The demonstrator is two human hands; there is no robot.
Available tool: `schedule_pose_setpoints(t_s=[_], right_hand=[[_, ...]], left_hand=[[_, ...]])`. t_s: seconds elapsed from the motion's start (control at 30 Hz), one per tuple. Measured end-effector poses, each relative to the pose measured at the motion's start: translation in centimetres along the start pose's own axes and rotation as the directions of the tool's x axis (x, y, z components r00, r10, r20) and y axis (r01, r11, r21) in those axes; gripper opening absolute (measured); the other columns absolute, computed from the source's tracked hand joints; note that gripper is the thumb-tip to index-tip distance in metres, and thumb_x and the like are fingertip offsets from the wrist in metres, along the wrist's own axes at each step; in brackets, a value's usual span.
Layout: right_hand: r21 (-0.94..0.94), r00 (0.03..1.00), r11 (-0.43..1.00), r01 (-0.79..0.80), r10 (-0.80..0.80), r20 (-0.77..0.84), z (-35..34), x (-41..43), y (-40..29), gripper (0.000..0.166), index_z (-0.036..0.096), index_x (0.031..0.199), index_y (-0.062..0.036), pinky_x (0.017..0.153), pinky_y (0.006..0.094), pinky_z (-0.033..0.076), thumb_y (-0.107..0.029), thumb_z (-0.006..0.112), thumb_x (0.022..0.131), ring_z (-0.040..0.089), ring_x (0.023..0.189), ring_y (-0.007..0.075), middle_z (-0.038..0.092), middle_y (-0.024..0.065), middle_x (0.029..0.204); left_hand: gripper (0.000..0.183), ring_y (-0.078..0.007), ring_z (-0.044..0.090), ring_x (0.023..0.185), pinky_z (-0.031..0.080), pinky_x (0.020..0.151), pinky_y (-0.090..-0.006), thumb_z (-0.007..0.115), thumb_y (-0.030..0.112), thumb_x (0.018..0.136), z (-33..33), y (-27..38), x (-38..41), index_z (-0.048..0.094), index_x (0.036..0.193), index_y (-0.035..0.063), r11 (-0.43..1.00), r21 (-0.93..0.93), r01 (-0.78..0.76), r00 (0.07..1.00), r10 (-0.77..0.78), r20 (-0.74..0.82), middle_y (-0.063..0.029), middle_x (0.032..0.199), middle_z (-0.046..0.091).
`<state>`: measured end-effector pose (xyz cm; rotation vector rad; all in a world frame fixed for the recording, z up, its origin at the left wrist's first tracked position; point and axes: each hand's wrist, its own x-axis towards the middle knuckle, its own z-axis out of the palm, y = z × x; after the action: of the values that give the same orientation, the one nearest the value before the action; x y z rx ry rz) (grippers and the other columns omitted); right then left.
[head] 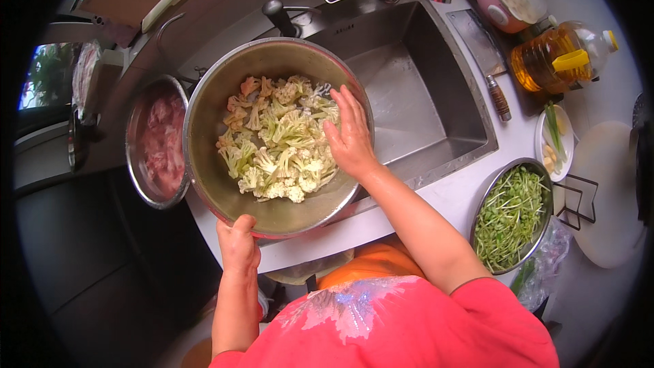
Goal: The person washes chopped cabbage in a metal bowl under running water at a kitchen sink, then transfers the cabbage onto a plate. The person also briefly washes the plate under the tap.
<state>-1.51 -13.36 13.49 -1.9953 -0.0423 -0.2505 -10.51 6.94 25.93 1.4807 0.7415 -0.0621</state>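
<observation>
A large metal basin (276, 220) is at the left end of the sink, partly covering it. Cauliflower florets (286, 138), pale green and cream, lie in a heap on its bottom. My left hand (239, 245) grips the near left rim, with the thumb over the edge. Inside the basin, my right hand (351, 135) is at the right side, its fingers apart and extended beside the florets. It holds nothing that I can see. Whether the fingertips touch the florets or the basin wall is hard to tell.
Left of the basin stands a metal bowl (134, 163) of raw meat. The sink (403, 97) has a faucet (280, 14) behind it. On the right are a cleaver (480, 46), an oil bottle (557, 56), a plate (566, 163) with scallion, and a bowl of green sprouts (511, 220).
</observation>
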Motion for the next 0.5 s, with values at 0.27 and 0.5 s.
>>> schedule_pose_setpoints(t_s=[0.27, 0.5], right_hand=[[0.039, 0.997, 0.997, -0.071, 0.072, -0.018, 3.6, -2.3, -0.9, 0.06, 0.031, 0.137, -0.0064, 0.108, 0.0435, 0.022, -0.023, 0.055, 0.085, 0.027, 0.13, 0.0368, 0.027, 0.0195, 0.143], [0.004, 0.991, 0.995, -0.104, 0.104, -0.08, 5.1, -3.2, -0.7, 0.065, 0.029, 0.139, -0.0075, 0.108, 0.0437, 0.02, -0.03, 0.056, 0.084, 0.025, 0.132, 0.0367, 0.024, 0.0187, 0.145]], left_hand=[[0.033, -0.02, 0.06, 0.071, 0.053, 0.06, -0.0314, 0.046, -0.004, 0.068, -2.4, 0.7, -1.4, 0.052, 0.1, -0.0042, 0.991, 0.117, -0.067, 0.997, 0.071, -0.026, -0.0088, 0.088, 0.057], [0.039, -0.0231, 0.062, 0.076, 0.057, 0.063, -0.0354, 0.045, -0.004, 0.069, -2.0, 1.2, -1.9, 0.049, 0.108, -0.0039, 0.984, 0.165, -0.06, 0.998, 0.064, -0.015, -0.0118, 0.094, 0.058]])
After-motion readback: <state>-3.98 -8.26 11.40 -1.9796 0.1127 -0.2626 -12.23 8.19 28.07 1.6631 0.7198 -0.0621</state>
